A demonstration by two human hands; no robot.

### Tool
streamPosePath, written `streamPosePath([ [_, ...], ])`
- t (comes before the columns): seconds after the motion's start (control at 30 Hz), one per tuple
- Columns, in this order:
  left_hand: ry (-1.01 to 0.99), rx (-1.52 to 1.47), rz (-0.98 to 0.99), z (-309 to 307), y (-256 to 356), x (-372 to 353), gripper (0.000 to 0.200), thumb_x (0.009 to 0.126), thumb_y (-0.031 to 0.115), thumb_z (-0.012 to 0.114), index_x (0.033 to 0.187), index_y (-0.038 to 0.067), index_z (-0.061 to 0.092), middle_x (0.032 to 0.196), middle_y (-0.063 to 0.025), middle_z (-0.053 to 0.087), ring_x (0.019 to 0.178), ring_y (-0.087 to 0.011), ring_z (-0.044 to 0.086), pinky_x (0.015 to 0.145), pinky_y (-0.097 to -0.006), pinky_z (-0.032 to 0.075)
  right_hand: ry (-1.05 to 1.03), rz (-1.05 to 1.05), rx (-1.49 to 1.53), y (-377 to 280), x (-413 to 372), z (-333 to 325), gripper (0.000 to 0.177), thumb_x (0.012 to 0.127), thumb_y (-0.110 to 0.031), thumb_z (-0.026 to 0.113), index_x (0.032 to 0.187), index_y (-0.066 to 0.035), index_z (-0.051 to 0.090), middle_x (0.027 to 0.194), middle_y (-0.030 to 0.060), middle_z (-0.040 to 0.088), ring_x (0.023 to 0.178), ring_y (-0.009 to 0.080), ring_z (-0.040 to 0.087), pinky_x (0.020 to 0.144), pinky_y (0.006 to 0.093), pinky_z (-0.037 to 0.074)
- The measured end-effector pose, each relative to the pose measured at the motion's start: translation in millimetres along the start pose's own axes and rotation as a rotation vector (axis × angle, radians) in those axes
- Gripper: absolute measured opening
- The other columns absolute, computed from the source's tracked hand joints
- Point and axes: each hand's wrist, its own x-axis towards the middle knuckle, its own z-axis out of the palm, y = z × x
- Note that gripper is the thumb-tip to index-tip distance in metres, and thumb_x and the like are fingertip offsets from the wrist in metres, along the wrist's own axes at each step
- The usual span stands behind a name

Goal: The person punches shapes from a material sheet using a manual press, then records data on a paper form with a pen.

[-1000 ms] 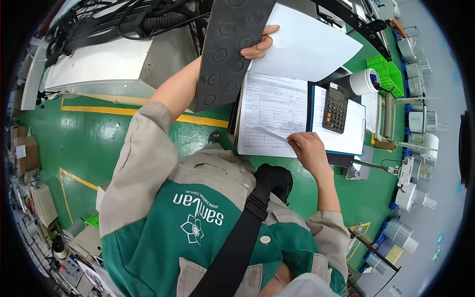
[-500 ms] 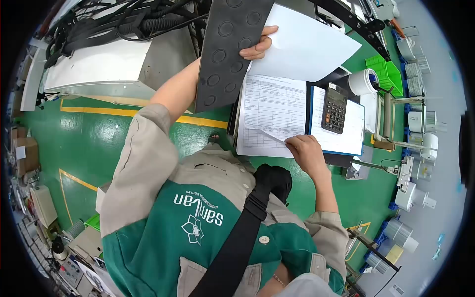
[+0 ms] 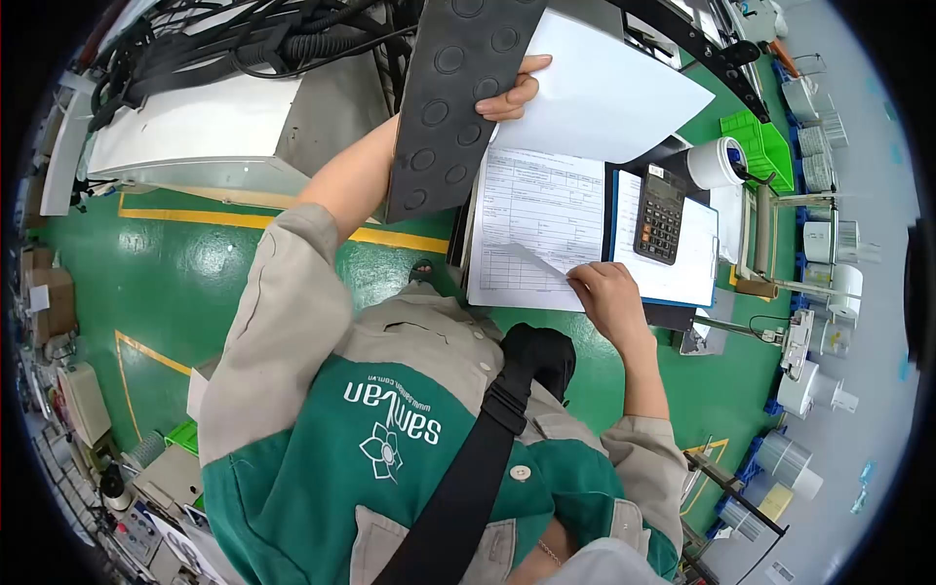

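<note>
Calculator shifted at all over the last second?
No. The calculator lies at the same spot on the blue clipboard, with the same gap to the white tub.

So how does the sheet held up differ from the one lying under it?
The lifted sheet shows blank white; the printed form carries tables of text. The left hand holds the lifted sheet up; the printed form lies flat, the right hand pinching its curled corner. Both are white paper.
</note>
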Motion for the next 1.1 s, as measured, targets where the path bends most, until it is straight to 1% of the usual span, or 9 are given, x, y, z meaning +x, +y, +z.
streamPosePath([
  [0.07, 0.011, -0.011, 0.001, 2.3, 0.2, -0.8, 0.059, 0.100, 0.035, 0.022, 0.051, 0.014, 0.047, 0.033, 0.0024, 0.038, 0.028, -0.0050, 0.026, 0.029, -0.0166, 0.024, -0.002, 0.001, -0.004, -1.4, 1.0, -1.5, 0.007, 0.079, -0.012, 0.061, 0.077, -0.006, 0.060, 0.070, 0.0080, 0.060, 0.070, 0.0260, 0.057, 0.071, 0.0355, 0.043],
  [0.1, 0.092, -0.081, 0.029, 6.7, -1.0, -2.7, 0.058, 0.100, 0.034, 0.023, 0.051, 0.014, 0.047, 0.032, 0.0026, 0.038, 0.028, -0.0049, 0.025, 0.029, -0.0165, 0.024, 0.014, 0.004, -0.005, -4.5, 1.1, -4.1, 0.007, 0.079, -0.012, 0.060, 0.077, -0.006, 0.059, 0.070, 0.0082, 0.059, 0.070, 0.0264, 0.057, 0.072, 0.0359, 0.043],
  [0.2, 0.076, 0.003, 0.040, 7.1, 0.3, -3.6, 0.058, 0.100, 0.034, 0.024, 0.050, 0.014, 0.046, 0.033, 0.0028, 0.037, 0.027, -0.0049, 0.025, 0.029, -0.0164, 0.024, 0.010, 0.008, -0.004, -4.7, 1.1, -3.4, 0.007, 0.079, -0.012, 0.060, 0.077, -0.005, 0.059, 0.070, 0.0084, 0.059, 0.070, 0.0267, 0.058, 0.072, 0.0359, 0.043],
  [0.33, -0.037, -0.011, 0.006, 3.3, 0.9, -1.7, 0.057, 0.100, 0.033, 0.024, 0.050, 0.014, 0.046, 0.032, 0.0029, 0.037, 0.027, -0.0048, 0.025, 0.030, -0.0163, 0.025, 0.003, 0.006, -0.014, -3.6, 1.0, -1.4, 0.007, 0.079, -0.012, 0.061, 0.078, -0.005, 0.059, 0.070, 0.0089, 0.059, 0.070, 0.0274, 0.058, 0.072, 0.0359, 0.043],
  [0.63, -0.143, -0.068, 0.023, -6.2, -7.7, 1.8, 0.058, 0.100, 0.034, 0.023, 0.050, 0.014, 0.046, 0.032, 0.0031, 0.037, 0.027, -0.0048, 0.025, 0.030, -0.0170, 0.026, 0.072, -0.003, -0.054, -3.7, 8.9, -13.5, 0.006, 0.078, -0.010, 0.062, 0.077, -0.005, 0.059, 0.070, 0.0079, 0.059, 0.070, 0.0263, 0.058, 0.071, 0.0353, 0.043],
  [0.73, -0.064, -0.024, 0.039, -2.8, -6.8, -2.4, 0.059, 0.100, 0.035, 0.023, 0.049, 0.015, 0.046, 0.032, 0.0031, 0.038, 0.027, -0.0048, 0.024, 0.031, -0.0171, 0.026, 0.097, -0.010, -0.086, -4.0, 13.8, -23.5, 0.006, 0.078, -0.010, 0.063, 0.077, -0.005, 0.059, 0.069, 0.0074, 0.059, 0.070, 0.0256, 0.058, 0.070, 0.0352, 0.043],
  [0.83, -0.133, -0.048, 0.009, -6.2, -5.4, -2.8, 0.052, 0.098, 0.035, 0.031, 0.054, 0.012, 0.048, 0.035, 0.0033, 0.036, 0.032, -0.0053, 0.027, 0.031, -0.0166, 0.023, 0.117, -0.030, -0.122, 0.3, 21.0, -33.6, 0.007, 0.077, -0.011, 0.063, 0.077, -0.006, 0.059, 0.069, 0.0074, 0.059, 0.069, 0.0251, 0.058, 0.070, 0.0353, 0.043],
  [0.93, -0.028, 0.041, -0.024, 3.2, 0.2, -4.1, 0.058, 0.099, 0.035, 0.026, 0.048, 0.015, 0.045, 0.031, 0.0033, 0.037, 0.027, -0.0049, 0.024, 0.030, -0.0162, 0.024, 0.241, -0.082, -0.266, 4.6, 40.6, -57.1, 0.005, 0.077, -0.010, 0.062, 0.078, -0.006, 0.059, 0.070, 0.0069, 0.059, 0.072, 0.0245, 0.058, 0.072, 0.0352, 0.043],
  [1.1, -0.016, 0.021, -0.020, 5.4, -0.7, -3.7, 0.058, 0.099, 0.034, 0.027, 0.048, 0.015, 0.045, 0.031, 0.0037, 0.034, 0.028, -0.0042, 0.022, 0.029, -0.0154, 0.022, 0.405, -0.061, -0.432, 14.5, 91.4, -104.2, 0.008, 0.081, -0.015, 0.059, 0.082, -0.007, 0.060, 0.074, 0.0068, 0.061, 0.076, 0.0252, 0.058, 0.077, 0.0349, 0.042],
])
